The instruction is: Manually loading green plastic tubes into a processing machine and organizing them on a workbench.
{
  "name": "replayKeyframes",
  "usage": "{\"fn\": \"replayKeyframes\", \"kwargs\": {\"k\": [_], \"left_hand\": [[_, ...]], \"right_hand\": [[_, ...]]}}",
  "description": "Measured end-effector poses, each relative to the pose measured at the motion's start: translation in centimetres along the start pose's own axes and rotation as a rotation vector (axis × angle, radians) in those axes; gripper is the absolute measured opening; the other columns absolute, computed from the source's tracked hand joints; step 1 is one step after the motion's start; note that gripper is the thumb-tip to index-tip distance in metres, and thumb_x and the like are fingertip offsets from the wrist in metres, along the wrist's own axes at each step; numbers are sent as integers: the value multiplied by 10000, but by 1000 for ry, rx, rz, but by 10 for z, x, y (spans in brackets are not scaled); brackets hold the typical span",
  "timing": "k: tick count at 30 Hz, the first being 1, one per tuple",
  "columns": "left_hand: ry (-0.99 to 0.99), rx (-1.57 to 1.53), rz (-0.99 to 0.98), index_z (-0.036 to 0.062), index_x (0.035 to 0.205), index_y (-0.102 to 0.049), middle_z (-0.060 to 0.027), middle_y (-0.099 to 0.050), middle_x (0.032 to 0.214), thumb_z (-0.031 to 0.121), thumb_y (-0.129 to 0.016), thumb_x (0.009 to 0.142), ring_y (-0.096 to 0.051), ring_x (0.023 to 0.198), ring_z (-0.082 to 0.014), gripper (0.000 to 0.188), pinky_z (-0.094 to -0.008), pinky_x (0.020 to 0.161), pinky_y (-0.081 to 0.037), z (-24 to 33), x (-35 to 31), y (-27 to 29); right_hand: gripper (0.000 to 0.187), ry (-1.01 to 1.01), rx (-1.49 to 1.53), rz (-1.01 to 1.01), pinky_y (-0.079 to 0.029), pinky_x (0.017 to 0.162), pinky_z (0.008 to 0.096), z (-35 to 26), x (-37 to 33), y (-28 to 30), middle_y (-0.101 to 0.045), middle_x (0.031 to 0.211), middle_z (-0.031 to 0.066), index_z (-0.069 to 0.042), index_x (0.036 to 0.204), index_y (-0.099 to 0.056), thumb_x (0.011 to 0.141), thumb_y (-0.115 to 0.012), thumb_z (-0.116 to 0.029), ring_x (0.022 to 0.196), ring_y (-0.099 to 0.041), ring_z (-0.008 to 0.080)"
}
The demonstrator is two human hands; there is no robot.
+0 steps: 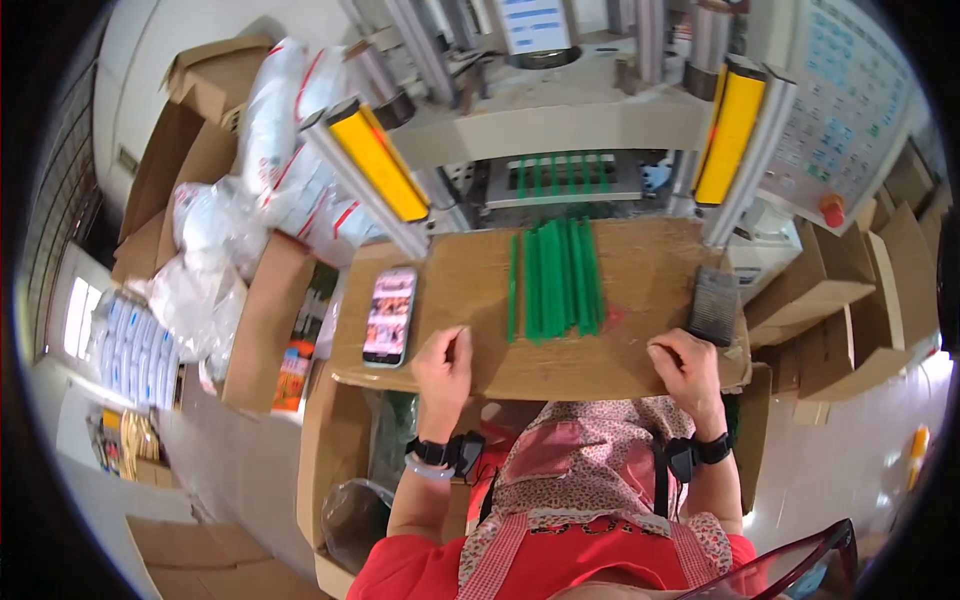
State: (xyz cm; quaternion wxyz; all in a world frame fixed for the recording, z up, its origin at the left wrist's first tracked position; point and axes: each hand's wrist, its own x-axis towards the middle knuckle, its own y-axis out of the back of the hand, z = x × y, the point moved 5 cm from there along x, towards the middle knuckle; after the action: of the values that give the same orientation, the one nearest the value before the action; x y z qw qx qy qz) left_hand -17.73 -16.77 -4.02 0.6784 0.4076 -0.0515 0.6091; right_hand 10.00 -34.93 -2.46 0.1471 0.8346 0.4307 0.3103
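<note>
My left hand rests closed at the near edge of a cardboard sheet, just right of a phone with a lit screen. Toward the sheet's near right corner lies my right hand, curled into a loose fist close to a dark grey ridged block. Nothing shows in either hand. Between and beyond them is a bundle of long green strips, with a single strip lying apart on its left. More green strips lie spaced side by side on the metal plate of the machine.
Yellow upright bars flank the machine opening. A control panel with a red button stands at right. Open cardboard boxes and clear plastic bags crowd both sides. Another box sits under the sheet.
</note>
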Motion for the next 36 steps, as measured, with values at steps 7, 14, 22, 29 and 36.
{"fn": "replayKeyframes", "kwargs": {"k": [7, 14, 22, 29, 36], "left_hand": [[-33, 33, 45, -19, 894, -644, -72, -615, 717, 50, -650, 876, -514, 624, -88, 72, -243, 582, -440, -5, -3, 4], [75, 0, 67, -22, 981, -639, -81, -656, 823, 93, -605, 916, -579, 719, -128, 137, -260, 669, -471, -12, 2, 41], [-185, 401, 78, -10, 1046, -636, -101, -660, 901, 126, -554, 941, -618, 795, -227, 191, -313, 751, -476, -30, 31, 87], [-175, 268, 37, -22, 893, -637, -100, -620, 732, 119, -551, 941, -577, 656, -212, 173, -319, 613, -440, -1, 2, 62], [101, -153, 28, -22, 731, -618, 7, -451, 501, 160, -565, 957, -399, 470, -48, 296, -230, 454, -297, -3, 1, 11]], "right_hand": [[56, 53, 70, -46, -469, 586, 311, -7, 6, -12, -622, 737, 131, 13, 824, -635, 805, -620, -38, 650, -622, 260], [69, -27, 111, -42, -458, 573, 288, 7, 2, 1, -614, 704, 111, 21, 836, -629, 823, -604, -42, 619, -614, 202], [72, 5, 91, -51, -449, 562, 275, 4, 2, -7, -604, 686, 102, 22, 844, -626, 828, -600, -42, 603, -606, 178], [74, 51, 48, 0, -461, 571, 304, 4, 0, -4, -611, 709, 121, 17, 840, -629, 827, -617, -54, 619, -615, 222], [86, 36, 30, -12, -478, 598, 342, 0, 4, -5, -626, 759, 138, 10, 842, -636, 825, -632, -75, 670, -625, 290]]}}
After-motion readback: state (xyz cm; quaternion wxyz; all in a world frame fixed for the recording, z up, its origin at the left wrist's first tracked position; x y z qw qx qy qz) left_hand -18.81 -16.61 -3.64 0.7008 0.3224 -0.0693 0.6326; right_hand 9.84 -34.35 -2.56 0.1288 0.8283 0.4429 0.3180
